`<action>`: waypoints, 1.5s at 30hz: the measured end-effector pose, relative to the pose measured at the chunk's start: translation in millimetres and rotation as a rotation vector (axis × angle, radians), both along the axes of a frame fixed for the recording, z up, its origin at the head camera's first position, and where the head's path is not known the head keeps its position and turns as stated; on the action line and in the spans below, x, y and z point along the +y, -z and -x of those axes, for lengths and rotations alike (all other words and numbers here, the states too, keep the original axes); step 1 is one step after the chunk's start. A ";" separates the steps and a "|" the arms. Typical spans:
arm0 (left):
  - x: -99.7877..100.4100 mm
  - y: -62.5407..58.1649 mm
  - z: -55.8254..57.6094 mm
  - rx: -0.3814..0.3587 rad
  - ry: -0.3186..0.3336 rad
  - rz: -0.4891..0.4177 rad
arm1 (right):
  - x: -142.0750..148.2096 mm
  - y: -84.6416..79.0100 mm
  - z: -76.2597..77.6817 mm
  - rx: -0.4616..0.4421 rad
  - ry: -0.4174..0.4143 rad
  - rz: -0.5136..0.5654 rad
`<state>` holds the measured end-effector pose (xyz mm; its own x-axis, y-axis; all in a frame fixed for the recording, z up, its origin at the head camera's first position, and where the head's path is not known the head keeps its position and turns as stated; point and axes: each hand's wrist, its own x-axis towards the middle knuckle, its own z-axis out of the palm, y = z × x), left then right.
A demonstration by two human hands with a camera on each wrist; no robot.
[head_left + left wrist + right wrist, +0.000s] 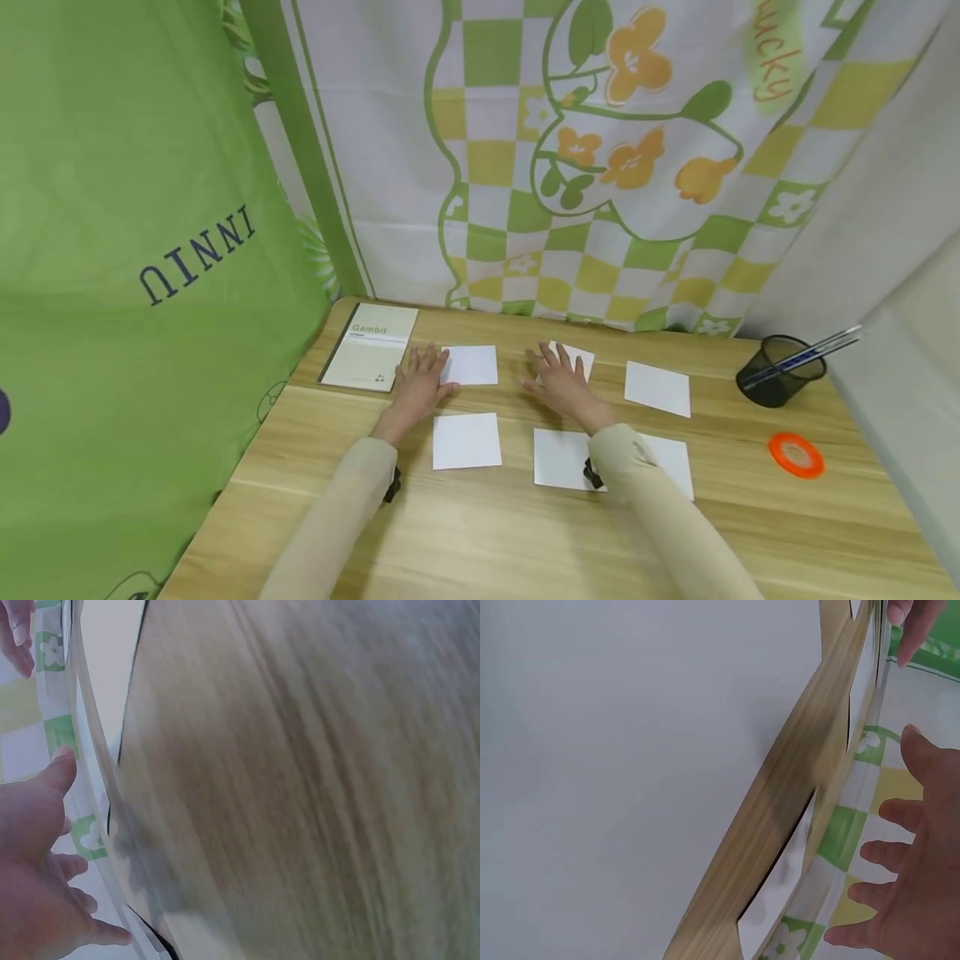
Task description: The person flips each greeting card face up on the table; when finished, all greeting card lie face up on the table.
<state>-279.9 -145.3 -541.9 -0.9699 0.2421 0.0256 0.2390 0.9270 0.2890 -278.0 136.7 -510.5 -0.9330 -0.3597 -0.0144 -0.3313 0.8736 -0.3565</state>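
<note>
Several blank white paper cards lie in two rows on the wooden table. My left hand (420,387), fingers spread, is between the notebook (371,348) and the back-left card (474,365), overlapping that card's left edge. My right hand (566,387) is spread over the back-middle card (583,357), hiding part of it. Both hands hold nothing; contact with the cards is unclear. Nearer me are the front-left card (467,442), the front-middle card (558,458) and the front-right card (672,460), the last two partly under the right sleeve. At the back right lies another card (657,388).
A black mesh pen holder (772,375) with pens stands at the right. In front of it lies an orange ring-shaped roll (797,456). Behind the table (480,542) hangs a checkered curtain (495,175), and a green cloth (150,358) hangs at the left.
</note>
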 end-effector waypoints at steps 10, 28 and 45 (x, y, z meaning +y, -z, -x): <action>-3.9 2.8 -1.0 0.018 0.066 -0.006 | -19.3 4.6 7.7 -0.042 -0.014 -0.005; -3.7 6.0 1.9 -0.004 0.016 0.072 | -49.4 16.1 16.9 -0.029 -0.098 0.025; 3.4 8.8 5.8 0.007 -0.013 0.123 | -58.5 21.2 17.5 -0.041 -0.107 -0.046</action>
